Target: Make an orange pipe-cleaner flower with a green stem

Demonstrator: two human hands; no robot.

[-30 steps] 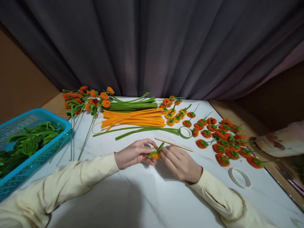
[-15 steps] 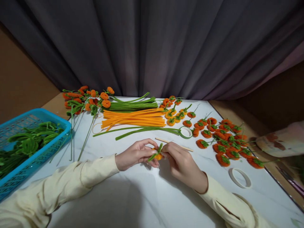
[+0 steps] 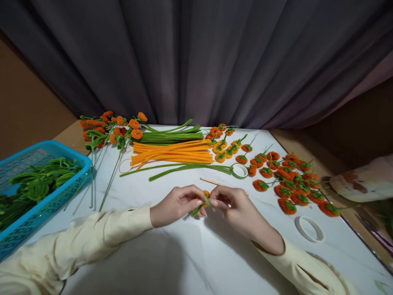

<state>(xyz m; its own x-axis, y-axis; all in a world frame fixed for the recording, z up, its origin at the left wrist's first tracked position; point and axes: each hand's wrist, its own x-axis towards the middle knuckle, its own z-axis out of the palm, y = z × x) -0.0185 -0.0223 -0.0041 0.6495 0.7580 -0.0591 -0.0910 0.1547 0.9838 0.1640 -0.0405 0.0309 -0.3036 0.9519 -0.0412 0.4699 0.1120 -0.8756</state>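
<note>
My left hand pinches a small orange piece with green pipe-cleaner ends at the middle of the white table. My right hand meets it from the right, thumb and forefinger closed on the green part. The fingers hide much of the piece. Just behind the hands lies a thin wooden stick, partly covered by my right hand. Farther back are loose green pipe cleaners, a bundle of orange ones and a green bundle.
A blue basket of green pieces stands at the left. Orange flowers with stems lie at the back left. Many small orange pumpkin shapes spread across the right, near a white tape ring and a tape roll.
The piece has turned between my fingers, and its orange part now shows behind the green. My right hand's fingertips have moved onto the green part, and its wrist has shifted right.
</note>
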